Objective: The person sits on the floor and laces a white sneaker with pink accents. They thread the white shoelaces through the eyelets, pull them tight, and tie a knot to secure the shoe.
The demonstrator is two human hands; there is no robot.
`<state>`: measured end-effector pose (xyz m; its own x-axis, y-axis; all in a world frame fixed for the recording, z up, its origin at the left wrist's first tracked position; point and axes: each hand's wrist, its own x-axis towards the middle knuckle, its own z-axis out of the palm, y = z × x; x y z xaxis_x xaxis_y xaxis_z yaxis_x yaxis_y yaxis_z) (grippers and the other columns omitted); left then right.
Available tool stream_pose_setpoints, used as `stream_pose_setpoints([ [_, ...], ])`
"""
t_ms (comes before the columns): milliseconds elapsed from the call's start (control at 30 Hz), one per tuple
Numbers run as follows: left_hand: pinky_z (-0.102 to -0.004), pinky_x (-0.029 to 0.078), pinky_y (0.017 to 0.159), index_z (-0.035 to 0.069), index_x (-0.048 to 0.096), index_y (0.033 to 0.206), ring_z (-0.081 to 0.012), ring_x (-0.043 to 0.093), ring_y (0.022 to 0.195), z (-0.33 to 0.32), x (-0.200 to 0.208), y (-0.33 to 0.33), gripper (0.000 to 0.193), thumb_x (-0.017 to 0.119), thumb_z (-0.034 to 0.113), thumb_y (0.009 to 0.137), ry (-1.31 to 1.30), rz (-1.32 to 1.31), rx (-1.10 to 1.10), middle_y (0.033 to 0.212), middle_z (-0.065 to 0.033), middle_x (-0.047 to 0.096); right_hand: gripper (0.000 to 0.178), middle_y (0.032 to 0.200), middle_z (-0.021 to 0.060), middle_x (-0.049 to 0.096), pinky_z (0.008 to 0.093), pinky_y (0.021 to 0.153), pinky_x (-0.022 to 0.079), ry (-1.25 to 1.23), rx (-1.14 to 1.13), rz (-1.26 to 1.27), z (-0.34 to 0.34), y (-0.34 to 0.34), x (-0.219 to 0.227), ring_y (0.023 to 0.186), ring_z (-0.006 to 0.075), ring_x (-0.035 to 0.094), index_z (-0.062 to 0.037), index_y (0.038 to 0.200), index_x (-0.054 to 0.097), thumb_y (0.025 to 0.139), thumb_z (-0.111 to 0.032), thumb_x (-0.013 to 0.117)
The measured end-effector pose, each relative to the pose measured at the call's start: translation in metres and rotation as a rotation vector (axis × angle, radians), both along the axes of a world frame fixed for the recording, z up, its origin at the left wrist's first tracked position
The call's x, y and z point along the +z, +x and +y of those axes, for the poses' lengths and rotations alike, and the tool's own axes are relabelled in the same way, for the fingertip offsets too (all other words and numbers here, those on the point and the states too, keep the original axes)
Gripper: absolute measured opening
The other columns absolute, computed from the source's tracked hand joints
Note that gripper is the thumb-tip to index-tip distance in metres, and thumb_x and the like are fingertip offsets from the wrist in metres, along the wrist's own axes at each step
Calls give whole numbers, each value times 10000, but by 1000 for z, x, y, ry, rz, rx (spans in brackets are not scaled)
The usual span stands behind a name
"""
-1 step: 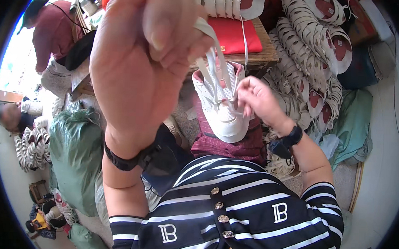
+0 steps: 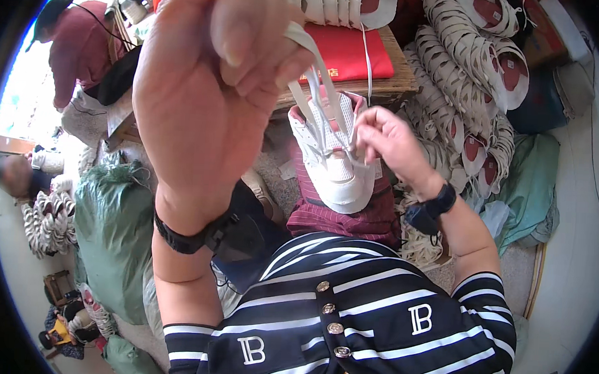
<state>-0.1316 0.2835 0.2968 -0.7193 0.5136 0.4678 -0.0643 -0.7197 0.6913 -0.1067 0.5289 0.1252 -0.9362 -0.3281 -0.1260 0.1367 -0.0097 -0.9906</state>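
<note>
A white shoe [image 2: 345,192] with a pink lining lies on a maroon striped cloth [image 2: 306,217] over my lap, its toe toward me. Close to the camera, my left hand [image 2: 199,102] is raised with its fingers curled round flat white shoelaces [image 2: 323,78]. The laces run taut from the shoe's eyelets up to that hand. At the right side of the shoe's lacing, my right hand [image 2: 396,151] has its thumb and index finger pinched together on the lace. The fingertips partly hide the exact hold.
Ahead is a wooden table [image 2: 400,51] bearing a red packet [image 2: 349,54] and nested white shoe uppers [image 2: 334,5]. More stacked uppers [image 2: 456,53] fill the right. A green sack [image 2: 113,239] stands at left; a person in maroon [image 2: 85,44] sits beyond.
My left hand has shifted slightly left, and the laces lean with it. My right fingers have moved a little at the shoe's edge. The shoe stays in place.
</note>
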Motion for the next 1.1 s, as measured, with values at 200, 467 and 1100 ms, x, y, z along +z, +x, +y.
stream_pose_setpoints([
  [200,-257,339,674,89,501,791,-88,317,611,0,-9,-2,433,289,288,1111,-27,24,115,706,8,374,330,1113,25,659,269,954,474,-191,296,21,-22,-31,26,1024,94,599,-16,1293,601,1026,-209,578],
  [467,-281,398,721,38,578,999,-104,403,678,-57,-47,1,323,384,279,1092,-14,-178,529,873,-38,535,254,799,-27,561,263,763,489,-452,140,-79,-17,-49,28,745,82,548,6,1133,617,1013,-216,587],
  [1100,-278,265,492,67,506,750,-112,297,507,-278,-222,-17,279,421,120,1011,279,-906,658,560,6,338,282,618,-61,442,205,596,389,-635,-742,-257,189,-40,-4,526,53,411,16,1226,589,965,-85,628],
])
